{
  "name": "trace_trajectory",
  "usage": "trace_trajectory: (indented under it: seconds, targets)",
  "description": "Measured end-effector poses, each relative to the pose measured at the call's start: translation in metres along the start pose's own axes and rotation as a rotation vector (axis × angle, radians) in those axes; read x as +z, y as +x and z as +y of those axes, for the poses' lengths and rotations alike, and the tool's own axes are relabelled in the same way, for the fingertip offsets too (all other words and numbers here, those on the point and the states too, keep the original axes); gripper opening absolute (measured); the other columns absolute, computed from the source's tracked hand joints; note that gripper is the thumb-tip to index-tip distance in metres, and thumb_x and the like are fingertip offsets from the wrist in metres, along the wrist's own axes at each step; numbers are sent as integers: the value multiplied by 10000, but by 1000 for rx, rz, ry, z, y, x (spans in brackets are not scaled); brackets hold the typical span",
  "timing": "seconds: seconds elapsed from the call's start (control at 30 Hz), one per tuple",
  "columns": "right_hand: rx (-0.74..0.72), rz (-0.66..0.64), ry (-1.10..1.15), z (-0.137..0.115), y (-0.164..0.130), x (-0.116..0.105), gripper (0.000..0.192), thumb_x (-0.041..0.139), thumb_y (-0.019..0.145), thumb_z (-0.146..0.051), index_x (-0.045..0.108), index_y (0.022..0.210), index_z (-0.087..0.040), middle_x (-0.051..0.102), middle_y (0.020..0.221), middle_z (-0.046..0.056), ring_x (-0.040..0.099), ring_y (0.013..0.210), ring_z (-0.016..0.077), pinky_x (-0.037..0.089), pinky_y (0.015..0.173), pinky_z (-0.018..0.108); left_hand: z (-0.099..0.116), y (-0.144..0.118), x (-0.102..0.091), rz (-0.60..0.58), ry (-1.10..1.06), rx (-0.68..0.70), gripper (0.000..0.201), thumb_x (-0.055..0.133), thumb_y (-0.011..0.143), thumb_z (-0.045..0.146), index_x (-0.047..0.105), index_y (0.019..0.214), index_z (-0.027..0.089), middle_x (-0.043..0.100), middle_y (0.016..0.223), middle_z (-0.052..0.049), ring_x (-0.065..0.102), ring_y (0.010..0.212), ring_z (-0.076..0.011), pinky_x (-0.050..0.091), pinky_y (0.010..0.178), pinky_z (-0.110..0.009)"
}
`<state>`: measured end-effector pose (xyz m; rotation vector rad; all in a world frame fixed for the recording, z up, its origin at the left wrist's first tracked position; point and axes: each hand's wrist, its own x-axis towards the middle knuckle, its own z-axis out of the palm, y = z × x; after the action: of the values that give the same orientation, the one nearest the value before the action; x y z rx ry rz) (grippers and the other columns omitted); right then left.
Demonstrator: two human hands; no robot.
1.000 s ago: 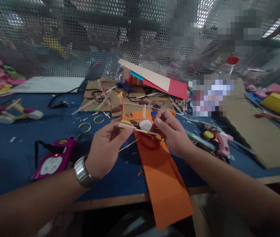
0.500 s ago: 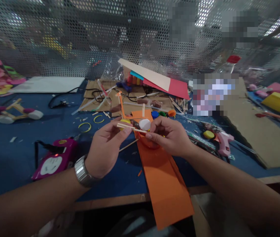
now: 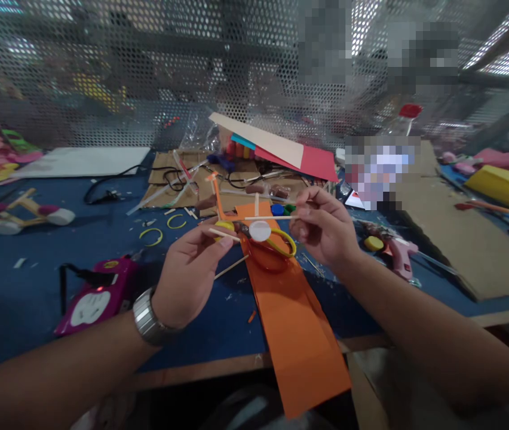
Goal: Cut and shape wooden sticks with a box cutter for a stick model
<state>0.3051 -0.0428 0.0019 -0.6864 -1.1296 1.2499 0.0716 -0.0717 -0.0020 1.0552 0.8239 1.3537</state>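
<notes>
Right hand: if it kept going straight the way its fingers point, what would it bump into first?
The right hand points leftward along its thin stick. Probably the white cap first, then the left hand, though depth is hard to judge.

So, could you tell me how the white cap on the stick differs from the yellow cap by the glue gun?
The white cap is held in the air on a thin stick; the yellow cap lies on the blue table. The white one looks larger and nearer. Both are round.
</notes>
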Motion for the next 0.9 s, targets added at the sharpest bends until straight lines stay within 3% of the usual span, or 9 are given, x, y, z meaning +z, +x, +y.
trace_trajectory:
  seconds: [0.23, 0.43, 0.63, 0.9]
  targets:
    - [47, -116, -43, 9, -6, 3, 234, 833, 912, -327, 624, 985, -251, 575, 614, -88, 522, 486, 87, 428, 440, 202, -3, -1, -2, -55, 89, 21, 51, 913, 840, 291, 869, 865, 285, 819, 1014, -17, 729, 1026, -188, 558, 1032, -331]
    - [86, -119, -100, 13, -9, 6, 318, 860, 915, -389, 599, 1035, -255, 586, 668, -90, 562, 516, 89, 446, 456, 200, -3, -2, -3, -80, 107, 37, 63, 913, 850, 299, 872, 895, 284, 828, 1118, -41, 739, 1119, -226, 566, 1110, -391]
    - [48, -158, -167, 16, -12, 4, 232, 785, 995, -351, 597, 1092, -258, 599, 675, -88, 557, 517, 86, 439, 484, 200, -6, -2, -6, -87, 131, 63, 36, 883, 888, 290, 872, 922, 293, 821, 1150, -39, 733, 1157, -226, 552, 1136, -393]
    - [8, -140, -276, 13, -13, 6, 253, 779, 988, -409, 599, 1077, -253, 607, 662, -75, 536, 506, 98, 428, 489, 222, -5, -3, -6, -53, 121, 67, 40, 891, 881, 316, 876, 910, 294, 803, 1215, -52, 679, 1310, -260, 485, 1231, -433]
